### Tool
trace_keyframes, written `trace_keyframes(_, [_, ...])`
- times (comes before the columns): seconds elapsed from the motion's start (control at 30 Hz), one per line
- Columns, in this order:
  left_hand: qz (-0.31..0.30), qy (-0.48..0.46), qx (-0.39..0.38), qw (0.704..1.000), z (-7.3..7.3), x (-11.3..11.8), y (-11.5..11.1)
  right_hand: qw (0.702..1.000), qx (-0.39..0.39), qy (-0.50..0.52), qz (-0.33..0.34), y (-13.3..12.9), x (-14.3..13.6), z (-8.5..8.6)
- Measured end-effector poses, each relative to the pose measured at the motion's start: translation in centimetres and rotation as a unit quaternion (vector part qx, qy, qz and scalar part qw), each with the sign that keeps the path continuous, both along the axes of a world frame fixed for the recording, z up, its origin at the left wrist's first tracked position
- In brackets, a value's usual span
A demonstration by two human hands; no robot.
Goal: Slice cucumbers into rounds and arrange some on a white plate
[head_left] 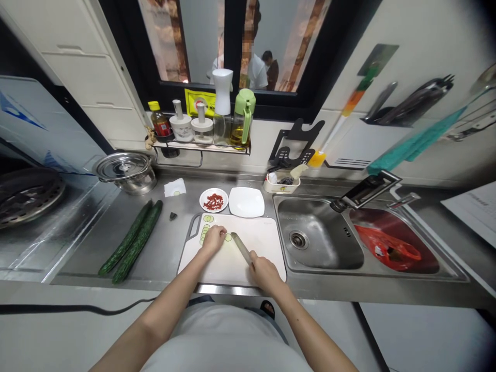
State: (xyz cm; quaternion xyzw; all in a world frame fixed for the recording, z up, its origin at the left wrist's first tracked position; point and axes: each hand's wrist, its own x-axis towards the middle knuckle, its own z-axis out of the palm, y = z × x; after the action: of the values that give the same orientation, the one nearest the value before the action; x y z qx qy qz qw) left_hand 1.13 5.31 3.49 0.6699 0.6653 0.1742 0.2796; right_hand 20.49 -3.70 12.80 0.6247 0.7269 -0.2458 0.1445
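My right hand (pixel 265 272) is wrapped round the handle of a kitchen knife (pixel 242 248), its blade slanting up and left over the white cutting board (pixel 267 243). Just left of the blade tip, my left hand (pixel 214 239) rests over the board with its fingers drawn together; what they hold, if anything, is too small to make out. A thin cucumber slice (pixel 228 237) lies between the fingertips and the blade. More cucumber slices (pixel 208 219) lie along the board's left side, partly hidden by my left hand.
Two whole cucumbers (pixel 140 238) lie left of the board. Behind it stand a plate of chopped red pieces (pixel 214 200) and a white plate (pixel 246 202). A sink (pixel 318 232) adjoins on the right. A lidded pot (pixel 127 170) and a condiment shelf (pixel 201 147) are farther back.
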Motion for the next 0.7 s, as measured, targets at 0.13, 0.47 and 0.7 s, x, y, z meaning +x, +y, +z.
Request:
trace_keyframes(0.13, [-0.01, 0.003, -0.012, 1.0, -0.2, 0.0, 0.1, 1.0, -0.008, -0.004, 0.002, -0.5, -1.1, 0.0])
trace_keyframes(0.47, [0.015, -0.001, -0.023, 1.0, -0.8, -0.1, 0.8, 1.0, -0.015, -0.01, 0.01, -0.5, -1.6, 0.2])
trace_keyframes(0.7, [0.037, 0.007, -0.058, 0.998, -0.3, 0.2, 1.2, 0.999, -0.02, -0.018, 0.021, -0.2, -1.8, 0.3])
